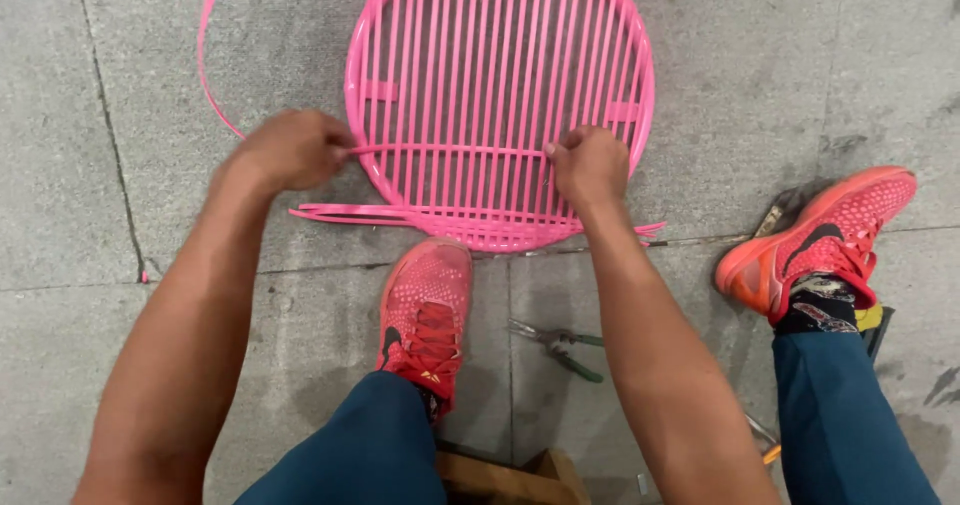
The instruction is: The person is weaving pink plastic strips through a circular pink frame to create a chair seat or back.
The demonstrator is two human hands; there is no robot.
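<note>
A round pink frame point(500, 75) strung with many upright pink plastic strips lies flat on the concrete floor. One pink strip point(450, 150) runs crosswise through the uprights. My left hand point(292, 150) is closed on the strip's left end at the frame's left rim. Its right part is pinched in my right hand point(590, 165) near the frame's lower right. A long loose tail of the strip point(205, 55) curves away to the upper left. Several woven cross strips point(450, 217) lie along the frame's near edge.
My left foot in a red shoe point(425, 310) presses on the frame's near edge; the other red shoe point(815, 235) rests to the right. Green-handled pliers point(560, 345) lie on the floor between my legs. A wooden stool edge point(510, 475) shows at the bottom.
</note>
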